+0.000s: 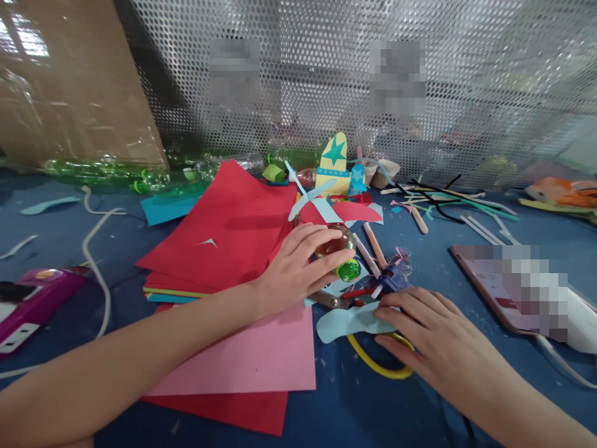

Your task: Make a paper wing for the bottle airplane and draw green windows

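Note:
My left hand (298,264) reaches over the coloured paper, its fingers closed around a small plastic bottle (332,241) whose green cap (348,270) points towards me. To the right, my right hand (422,330) pinches a wavy light blue paper cutout (342,322) between thumb and fingers. Beneath that cutout lie scissors (331,300) with red and yellow handles, partly covered. Just beyond the bottle are a light blue paper propeller shape (310,199) and red paper pieces (361,213). A yellow paper shape with a teal star (334,154) stands behind them.
Stacked red paper (219,230) and a pink sheet (280,354) lie left of centre. A phone (489,286) rests at right, a purple power strip (37,305) at left. Straws and sticks (448,199), green bottles (97,171) and a perforated metal panel (317,81) are behind.

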The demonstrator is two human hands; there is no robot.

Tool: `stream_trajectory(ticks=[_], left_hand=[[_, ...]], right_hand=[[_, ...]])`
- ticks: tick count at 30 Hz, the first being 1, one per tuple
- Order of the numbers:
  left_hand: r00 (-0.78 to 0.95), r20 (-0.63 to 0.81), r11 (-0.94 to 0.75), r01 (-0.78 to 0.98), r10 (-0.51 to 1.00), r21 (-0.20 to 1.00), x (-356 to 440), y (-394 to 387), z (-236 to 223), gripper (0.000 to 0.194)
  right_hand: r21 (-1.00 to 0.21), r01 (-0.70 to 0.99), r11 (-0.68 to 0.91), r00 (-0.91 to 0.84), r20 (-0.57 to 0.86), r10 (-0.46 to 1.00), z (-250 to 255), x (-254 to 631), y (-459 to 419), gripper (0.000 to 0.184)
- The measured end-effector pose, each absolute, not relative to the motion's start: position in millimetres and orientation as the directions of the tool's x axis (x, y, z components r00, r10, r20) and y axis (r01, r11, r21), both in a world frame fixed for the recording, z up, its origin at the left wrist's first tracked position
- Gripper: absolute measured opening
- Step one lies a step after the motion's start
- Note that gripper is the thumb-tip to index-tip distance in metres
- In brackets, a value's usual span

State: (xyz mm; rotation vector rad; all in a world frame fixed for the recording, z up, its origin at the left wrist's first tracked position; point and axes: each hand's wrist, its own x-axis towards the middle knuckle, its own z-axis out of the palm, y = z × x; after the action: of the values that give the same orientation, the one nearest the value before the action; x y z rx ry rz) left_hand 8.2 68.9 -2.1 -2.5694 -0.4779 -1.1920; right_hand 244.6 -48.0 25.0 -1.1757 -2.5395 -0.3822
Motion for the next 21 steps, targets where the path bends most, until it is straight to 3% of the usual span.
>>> stream_trajectory(ticks=[13, 21], left_hand=[[0.59, 0.782, -0.916, 0.396, 0.199, -0.066, 7.9, 70.7, -6.7, 0.027], [0.581, 0.789, -0.915, 0.399, 0.2, -0.062, 7.4, 70.4, -7.4, 0.028]], right_hand=[[0.022, 0.673, 0.739, -0.647, 0.502, 0.574, 60.3, 240.5, -46.1, 0.028], [-0.107, 0.677, 0.728, -0.602, 0.489, 0.631, 65.6, 231.3, -11.9, 0.015]])
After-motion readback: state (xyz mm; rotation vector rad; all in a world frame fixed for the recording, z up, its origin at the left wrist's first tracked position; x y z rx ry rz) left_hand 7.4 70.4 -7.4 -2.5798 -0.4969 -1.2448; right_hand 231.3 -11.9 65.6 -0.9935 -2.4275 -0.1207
